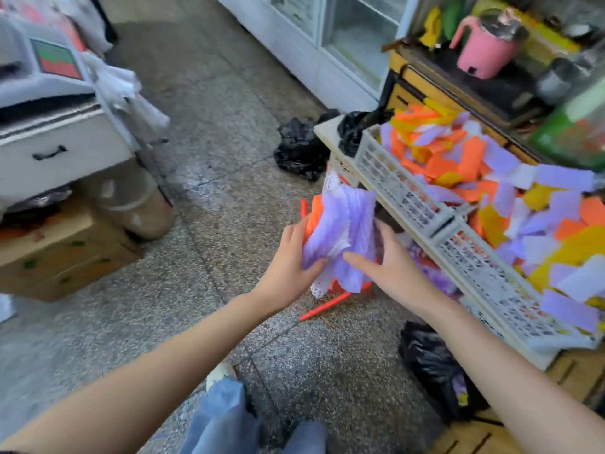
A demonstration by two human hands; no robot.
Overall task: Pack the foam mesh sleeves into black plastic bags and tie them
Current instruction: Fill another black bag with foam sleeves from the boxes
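Observation:
A bundle of purple, white and orange foam mesh sleeves (pixel 343 221) is held between both hands in mid-air over the floor. My left hand (pixel 291 263) grips its left side, thumb on the front. My right hand (pixel 389 260) grips its right side, thumb across the lower front. Two white slatted crates (pixel 406 188) on a board at the right hold a heap of loose orange, purple, yellow and white sleeves (pixel 491 191). A black plastic bag (pixel 435 371) with some sleeves in it sits on the floor under the board's near end.
Another black bag (pixel 299 149) lies on the floor by the board's far end, and one (pixel 352 129) rests on the board. A red frame (pixel 327 306) stands below the bundle. Cardboard boxes (pixel 62 257) and a white cabinet (pixel 59 149) are at left. My legs (pixel 229 421) are below.

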